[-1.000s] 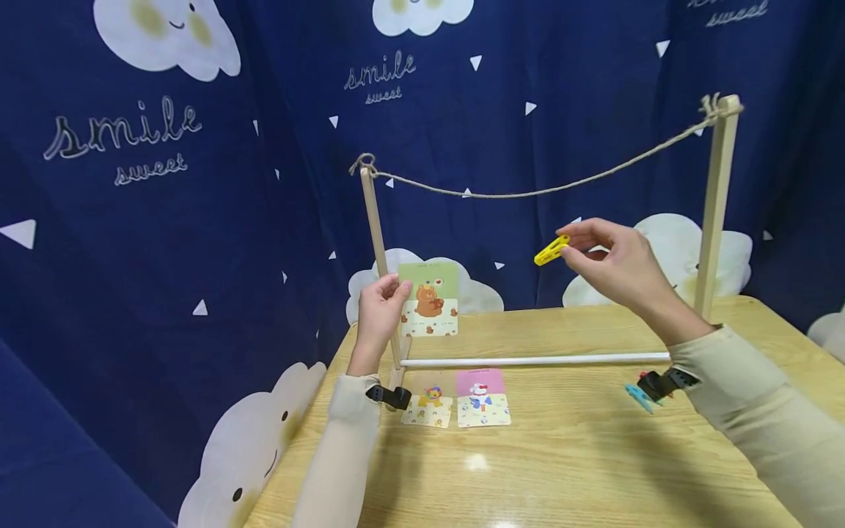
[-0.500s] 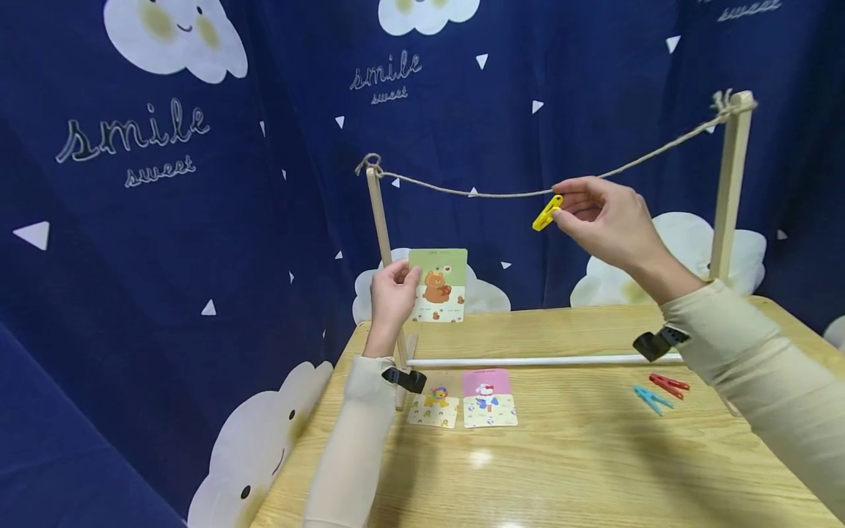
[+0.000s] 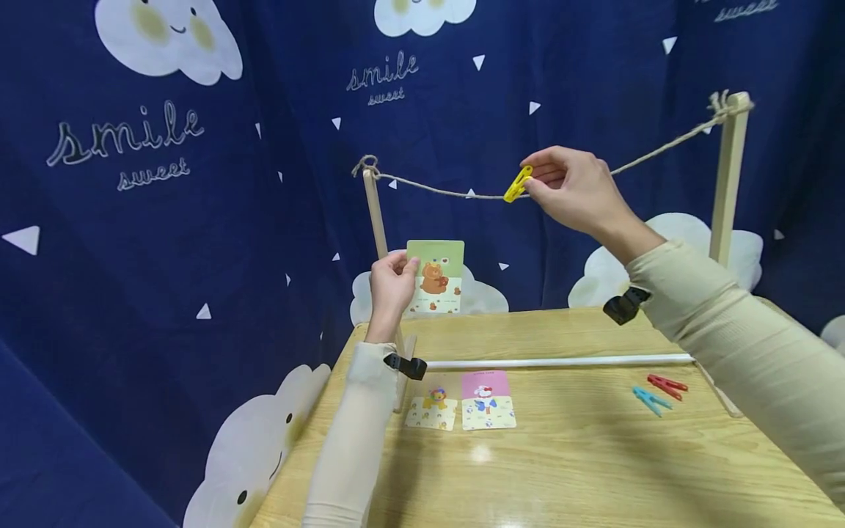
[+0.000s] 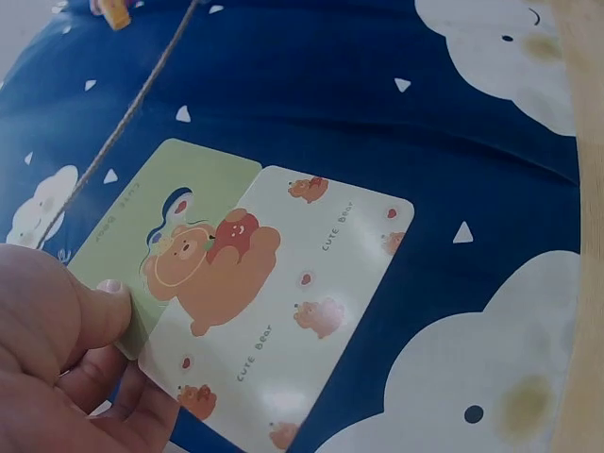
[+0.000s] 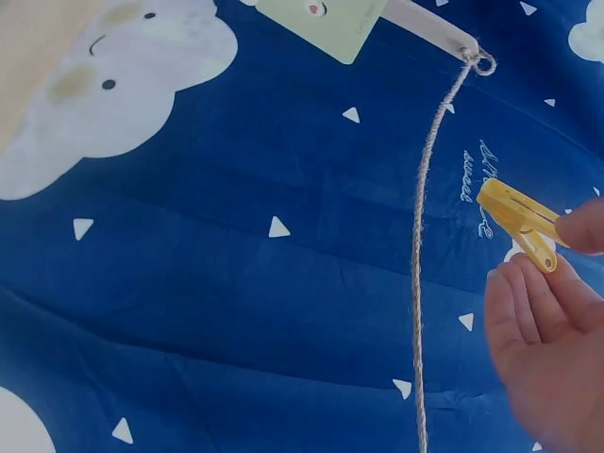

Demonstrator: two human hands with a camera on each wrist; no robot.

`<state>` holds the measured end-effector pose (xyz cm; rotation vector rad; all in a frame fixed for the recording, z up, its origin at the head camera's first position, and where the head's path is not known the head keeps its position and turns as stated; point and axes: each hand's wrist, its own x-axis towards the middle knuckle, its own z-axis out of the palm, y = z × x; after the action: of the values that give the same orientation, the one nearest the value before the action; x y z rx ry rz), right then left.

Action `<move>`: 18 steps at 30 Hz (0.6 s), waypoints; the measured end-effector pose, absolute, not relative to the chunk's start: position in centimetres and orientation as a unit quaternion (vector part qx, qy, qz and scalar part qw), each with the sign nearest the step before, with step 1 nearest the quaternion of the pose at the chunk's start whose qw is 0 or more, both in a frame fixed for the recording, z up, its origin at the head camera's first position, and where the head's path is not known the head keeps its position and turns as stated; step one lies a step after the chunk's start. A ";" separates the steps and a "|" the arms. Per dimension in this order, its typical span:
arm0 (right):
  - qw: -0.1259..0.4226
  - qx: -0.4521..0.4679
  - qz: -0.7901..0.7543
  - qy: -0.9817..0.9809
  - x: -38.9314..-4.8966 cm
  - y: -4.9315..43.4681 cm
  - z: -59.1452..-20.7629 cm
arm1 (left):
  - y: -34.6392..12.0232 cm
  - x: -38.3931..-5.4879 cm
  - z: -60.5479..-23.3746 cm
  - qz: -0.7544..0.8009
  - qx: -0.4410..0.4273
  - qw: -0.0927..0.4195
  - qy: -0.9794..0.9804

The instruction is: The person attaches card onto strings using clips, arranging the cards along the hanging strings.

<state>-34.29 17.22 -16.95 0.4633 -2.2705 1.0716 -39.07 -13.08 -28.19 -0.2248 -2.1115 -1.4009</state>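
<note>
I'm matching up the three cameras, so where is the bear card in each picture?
Head: the bear card is about the centre.
Left wrist: bear card centre to bottom, large and tilted.
Right wrist: bear card at the top edge, cut off.
Shared landmark: the rope, visible in all three.

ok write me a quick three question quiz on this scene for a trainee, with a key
1. Multiple choice: what does the right hand pinch?
A) the bear card
B) the yellow clip
C) the red clip
2. True or false: the bear card is clipped to the rope.
3. Count: how many cards lie on the table?

Key:
1. B
2. False: the left hand holds the bear card.
3. Two
</note>
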 end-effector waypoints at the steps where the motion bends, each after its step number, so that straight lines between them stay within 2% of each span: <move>1: 0.288 0.174 0.404 -0.851 -34.5 17.0 -16.9 | -13.1 -39.2 -28.2 -0.526 -0.083 0.294 -0.794; 18: 0.301 0.170 0.389 -0.854 -36.4 15.1 -14.7 | -13.3 -40.3 -27.5 -0.524 -0.073 0.313 -0.788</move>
<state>-36.45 15.11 -14.73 0.4498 -2.2646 1.0329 -40.29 -13.35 -27.51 -0.1919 -2.0793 -1.3826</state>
